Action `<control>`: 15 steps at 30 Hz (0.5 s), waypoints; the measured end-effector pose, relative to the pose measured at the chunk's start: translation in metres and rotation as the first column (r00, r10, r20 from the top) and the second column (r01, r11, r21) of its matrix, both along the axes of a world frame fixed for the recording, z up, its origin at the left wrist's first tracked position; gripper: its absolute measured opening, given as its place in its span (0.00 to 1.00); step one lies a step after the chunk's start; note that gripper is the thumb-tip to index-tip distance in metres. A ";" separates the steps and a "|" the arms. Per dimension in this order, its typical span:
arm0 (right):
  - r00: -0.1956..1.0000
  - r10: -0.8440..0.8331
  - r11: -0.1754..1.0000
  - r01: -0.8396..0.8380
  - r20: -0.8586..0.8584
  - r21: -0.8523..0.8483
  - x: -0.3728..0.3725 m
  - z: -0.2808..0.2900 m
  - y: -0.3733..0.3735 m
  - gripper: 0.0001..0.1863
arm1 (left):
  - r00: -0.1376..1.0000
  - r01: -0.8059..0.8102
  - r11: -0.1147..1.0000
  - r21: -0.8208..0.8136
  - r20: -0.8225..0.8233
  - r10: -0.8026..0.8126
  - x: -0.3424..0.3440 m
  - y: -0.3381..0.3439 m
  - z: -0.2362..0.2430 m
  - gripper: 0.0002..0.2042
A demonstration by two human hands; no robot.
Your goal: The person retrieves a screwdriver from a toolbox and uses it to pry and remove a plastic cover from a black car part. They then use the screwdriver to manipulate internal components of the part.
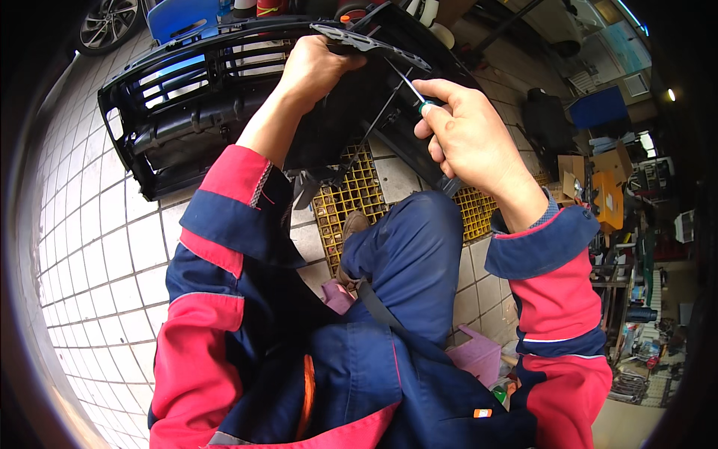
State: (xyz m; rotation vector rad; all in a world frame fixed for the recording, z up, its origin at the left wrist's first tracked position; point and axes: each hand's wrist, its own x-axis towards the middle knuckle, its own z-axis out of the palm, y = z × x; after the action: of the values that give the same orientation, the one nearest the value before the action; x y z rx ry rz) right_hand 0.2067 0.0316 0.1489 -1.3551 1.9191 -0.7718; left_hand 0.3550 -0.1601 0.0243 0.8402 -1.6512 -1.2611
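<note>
My right hand [471, 135] is closed around a screwdriver [410, 87] with a teal handle, its forefinger lying along the top. The thin metal shaft slants up and left, and its tip comes close to the underside of a grey perforated bracket strip [378, 47]. I cannot tell whether the tip touches anything. My left hand [314, 71] grips the strip near its left end, with the fingers partly hidden behind it. Below and left of the strip extends a large black plastic car-front frame [198, 123] with slatted openings.
Yellow floor grating [351, 198] runs beneath the frame, between white tiles [97, 247]. A pink stool [476, 355] is partly under me. Right stand cardboard boxes [615, 161], an orange case [608, 200] and cluttered shelving. A blue chair [178, 19] and a car wheel [107, 24] stand far left.
</note>
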 end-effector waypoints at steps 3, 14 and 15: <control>0.814 -0.007 1.000 0.001 0.580 0.010 -0.019 0.004 0.003 0.25 | 1.000 -0.024 1.000 -0.017 0.006 0.024 0.002 -0.003 -0.004 0.12; 0.558 -0.055 0.997 0.076 0.828 0.015 -0.016 -0.008 0.019 0.22 | 0.940 -0.022 0.988 0.150 -0.333 0.071 -0.001 0.008 -0.014 0.12; 0.587 -0.060 0.998 0.061 0.807 0.029 -0.018 -0.001 0.021 0.22 | 0.934 -0.026 0.985 0.172 -0.346 0.085 -0.001 0.006 -0.016 0.11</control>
State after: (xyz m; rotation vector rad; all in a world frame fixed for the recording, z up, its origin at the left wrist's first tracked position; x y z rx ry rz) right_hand 0.1884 0.0525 0.1477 -0.6980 1.2024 -1.1733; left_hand 0.3537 -0.1541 0.0087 0.7026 -1.2425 -1.4297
